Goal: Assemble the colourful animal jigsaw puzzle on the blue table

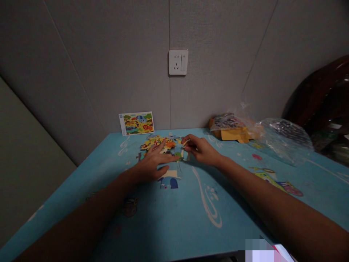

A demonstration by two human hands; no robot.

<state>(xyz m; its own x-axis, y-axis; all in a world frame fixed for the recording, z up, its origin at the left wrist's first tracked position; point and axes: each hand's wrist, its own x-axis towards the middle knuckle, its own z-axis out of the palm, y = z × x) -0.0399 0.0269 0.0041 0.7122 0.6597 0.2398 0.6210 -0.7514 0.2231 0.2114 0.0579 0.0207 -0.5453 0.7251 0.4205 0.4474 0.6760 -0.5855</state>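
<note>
A heap of colourful jigsaw puzzle pieces (170, 145) lies on the blue table, some overlapping. My left hand (152, 162) rests over the near left of the heap, fingers spread and stretched out, holding nothing. At the heap's right side, the thumb and fingers of my right hand (200, 150) are pinched together on a pale puzzle piece (186, 155), partly hidden by the fingers. Closer to me, apart from the heap, lie joined or touching pieces with a blue elephant-like picture (169, 181).
A picture card (137, 123) with an animal scene leans against the wall at the back left. Toward the right back sit an orange-yellow package (236, 134) and a clear plastic bag (286, 134). The patterned blue tablecloth (174, 222) covers the table; a socket (178, 62) is on the wall.
</note>
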